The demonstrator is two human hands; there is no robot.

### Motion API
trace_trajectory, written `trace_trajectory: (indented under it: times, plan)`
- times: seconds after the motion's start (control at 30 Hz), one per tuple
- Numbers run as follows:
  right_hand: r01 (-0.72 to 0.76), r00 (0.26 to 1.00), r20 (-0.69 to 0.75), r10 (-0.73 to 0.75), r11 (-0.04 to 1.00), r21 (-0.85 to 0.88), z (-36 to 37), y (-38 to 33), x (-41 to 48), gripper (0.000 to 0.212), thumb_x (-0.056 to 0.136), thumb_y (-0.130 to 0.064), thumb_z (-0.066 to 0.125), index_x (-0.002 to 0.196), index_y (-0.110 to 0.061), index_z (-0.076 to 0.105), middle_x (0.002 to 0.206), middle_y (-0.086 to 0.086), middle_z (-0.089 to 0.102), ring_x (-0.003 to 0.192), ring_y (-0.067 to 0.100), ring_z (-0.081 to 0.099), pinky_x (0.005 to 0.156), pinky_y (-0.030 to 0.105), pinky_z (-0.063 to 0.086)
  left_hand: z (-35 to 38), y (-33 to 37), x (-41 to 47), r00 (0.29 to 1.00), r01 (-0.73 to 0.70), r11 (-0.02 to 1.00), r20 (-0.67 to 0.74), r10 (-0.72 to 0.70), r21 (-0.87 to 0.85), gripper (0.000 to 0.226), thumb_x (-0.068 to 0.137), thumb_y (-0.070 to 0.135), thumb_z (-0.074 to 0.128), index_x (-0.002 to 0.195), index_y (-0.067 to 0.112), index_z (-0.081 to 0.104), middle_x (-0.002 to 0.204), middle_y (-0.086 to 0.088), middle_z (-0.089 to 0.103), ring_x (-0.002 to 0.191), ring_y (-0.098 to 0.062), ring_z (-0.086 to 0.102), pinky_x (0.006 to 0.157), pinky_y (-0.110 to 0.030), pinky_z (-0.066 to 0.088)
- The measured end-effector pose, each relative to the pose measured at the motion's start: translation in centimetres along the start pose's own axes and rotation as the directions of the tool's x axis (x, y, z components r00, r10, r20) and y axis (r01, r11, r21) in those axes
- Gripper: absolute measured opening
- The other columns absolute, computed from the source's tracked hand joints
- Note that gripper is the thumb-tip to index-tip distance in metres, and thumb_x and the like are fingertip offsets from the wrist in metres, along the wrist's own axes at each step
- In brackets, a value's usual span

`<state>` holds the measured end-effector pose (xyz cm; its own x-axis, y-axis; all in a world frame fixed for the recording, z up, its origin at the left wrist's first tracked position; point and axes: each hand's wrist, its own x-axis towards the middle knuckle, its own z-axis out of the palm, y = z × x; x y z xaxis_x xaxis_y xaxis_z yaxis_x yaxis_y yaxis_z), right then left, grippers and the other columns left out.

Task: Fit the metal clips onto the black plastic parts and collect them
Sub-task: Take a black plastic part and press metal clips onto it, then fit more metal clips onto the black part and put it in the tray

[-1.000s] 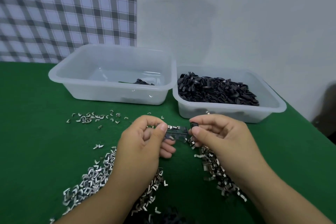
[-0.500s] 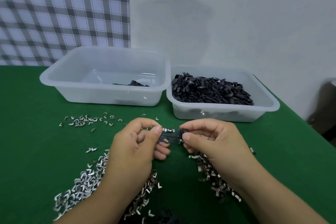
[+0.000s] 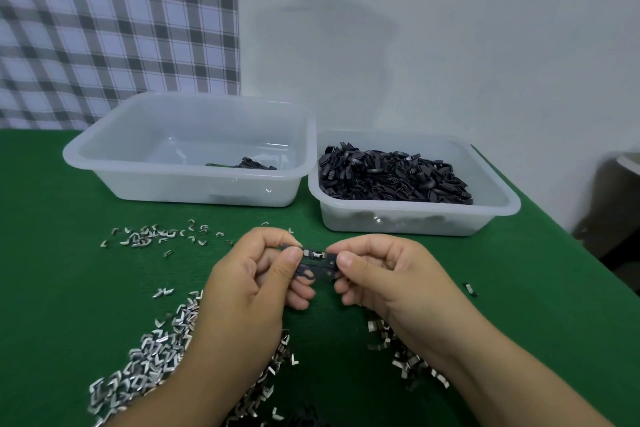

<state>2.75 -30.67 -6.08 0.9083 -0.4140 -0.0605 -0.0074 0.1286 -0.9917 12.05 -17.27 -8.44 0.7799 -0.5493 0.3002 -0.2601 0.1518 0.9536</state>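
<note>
Between both hands, above the green table, is a black plastic part (image 3: 317, 265) with a metal clip (image 3: 314, 254) sitting on its top edge. My left hand (image 3: 252, 284) pinches the part's left end between thumb and fingers. My right hand (image 3: 388, 274) pinches its right end the same way. A large heap of loose metal clips (image 3: 149, 354) lies under and left of my left forearm. More clips (image 3: 405, 357) lie under my right wrist.
Two translucent tubs stand at the back: the left tub (image 3: 104, 170) holds a few black parts (image 3: 252, 163), the right tub (image 3: 498, 208) is heaped with black parts (image 3: 391, 173). Scattered clips (image 3: 152, 234) lie in front of the left tub. The table's right edge runs diagonally.
Both hands stay together on the same black part. The clip on its top edge sits more squarely between the thumbs. The view has shifted slightly.
</note>
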Motion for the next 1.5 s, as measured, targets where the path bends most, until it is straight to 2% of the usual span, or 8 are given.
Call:
trace_trajectory:
  times: [0.17, 0.47, 0.6, 0.8, 0.9, 1.17, 1.33, 1.5]
  plan:
    - [0.012, 1.000, -0.013, -0.013, 0.997, -0.082, 0.2, 0.0, 0.0, 0.009, 0.087, -0.005, 0.059, 0.086, -0.009, 0.067, 0.067, 0.006, 0.064, 0.063, 0.016, 0.058, 0.068, 0.033, 0.047, 0.0, 0.1, 0.0, 1.000, -0.016, 1.000, 0.009, 0.016, 0.017, 0.024, 0.090, 0.009, 0.053, 0.081, 0.029, 0.063, 0.065, -0.007, 0.068, 0.053, -0.014, 0.065, 0.050, -0.020, 0.052]
    - [0.057, 0.996, -0.059, -0.066, 0.989, -0.138, 0.3, -0.2, -0.4, 0.017, 0.086, 0.000, 0.058, 0.079, -0.012, 0.068, 0.061, -0.002, 0.063, 0.057, 0.007, 0.056, 0.057, 0.019, 0.046, 0.3, 0.7, -0.4, 0.998, -0.049, 0.998, 0.042, 0.048, 0.032, 0.010, 0.082, 0.028, 0.052, 0.084, 0.029, 0.062, 0.067, -0.006, 0.068, 0.055, -0.013, 0.065, 0.051, -0.020, 0.053]
    - [0.122, 0.975, -0.128, -0.179, 0.924, -0.363, 1.0, -0.8, -0.7, 0.015, 0.084, -0.004, 0.063, 0.078, -0.016, 0.070, 0.055, -0.008, 0.061, 0.052, 0.000, 0.053, 0.053, 0.011, 0.043, 0.4, 0.4, -0.3, 1.000, -0.008, 1.000, -0.005, 0.008, 0.012, 0.019, 0.089, 0.009, 0.055, 0.082, 0.024, 0.063, 0.066, -0.006, 0.069, 0.056, -0.014, 0.067, 0.052, -0.020, 0.054]
    - [0.338, 0.715, -0.128, -0.688, 0.500, -0.797, 1.6, -5.6, -0.5, 0.011, 0.082, -0.025, 0.062, 0.085, -0.029, 0.071, 0.076, -0.014, 0.065, 0.073, 0.003, 0.057, 0.065, 0.014, 0.046, 0.3, 2.2, 0.1, 0.996, 0.064, 0.984, -0.054, -0.073, -0.163, 0.026, 0.086, 0.039, 0.046, 0.087, 0.023, 0.067, 0.074, -0.006, 0.072, 0.066, -0.018, 0.071, 0.057, -0.021, 0.055]
    - [0.378, 0.605, -0.134, -0.785, 0.432, -0.819, 3.2, -8.5, 3.5, 0.011, 0.081, -0.020, 0.066, 0.090, -0.022, 0.073, 0.082, -0.009, 0.067, 0.079, 0.004, 0.058, 0.075, 0.017, 0.045, -0.2, 2.5, 0.8, 0.992, 0.118, 0.990, -0.035, -0.121, -0.078, 0.021, 0.092, 0.018, 0.055, 0.074, 0.018, 0.066, 0.072, -0.005, 0.071, 0.064, -0.016, 0.070, 0.058, -0.020, 0.055]
    - [0.236, 0.875, -0.027, -0.483, 0.475, -0.848, 6.4, -8.7, 10.6, 0.037, 0.088, -0.028, 0.061, 0.122, -0.013, 0.059, 0.116, 0.001, 0.063, 0.105, 0.013, 0.057, 0.089, 0.019, 0.040, -0.7, 4.1, 2.9, 0.963, 0.258, 0.962, 0.056, -0.264, 0.090, 0.027, 0.098, 0.016, 0.049, 0.079, 0.011, 0.067, 0.069, -0.007, 0.067, 0.056, -0.008, 0.063, 0.056, -0.018, 0.055]
    - [0.324, 0.827, 0.007, -0.563, 0.466, -0.823, 5.7, -6.7, 3.4, 0.011, 0.085, -0.022, 0.063, 0.088, -0.018, 0.072, 0.081, -0.011, 0.065, 0.071, 0.002, 0.054, 0.069, 0.017, 0.038, -2.4, 5.2, 1.2, 0.957, 0.085, 0.882, 0.207, -0.201, 0.463, 0.012, 0.088, 0.021, 0.064, 0.080, 0.017, 0.072, 0.071, 0.004, 0.069, 0.065, -0.007, 0.060, 0.070, -0.024, 0.050]
    - [0.205, 0.974, 0.068, -0.216, 0.707, -0.677, 3.3, -4.0, -4.6, 0.008, 0.082, -0.017, 0.068, 0.077, -0.022, 0.073, 0.076, -0.012, 0.071, 0.066, -0.004, 0.060, 0.064, 0.008, 0.045, -3.4, 6.2, -3.0, 0.841, -0.064, 0.735, 0.433, -0.324, 0.675, 0.018, 0.078, 0.034, 0.074, 0.095, 0.035, 0.069, 0.085, 0.014, 0.065, 0.076, -0.001, 0.059, 0.074, -0.020, 0.048]
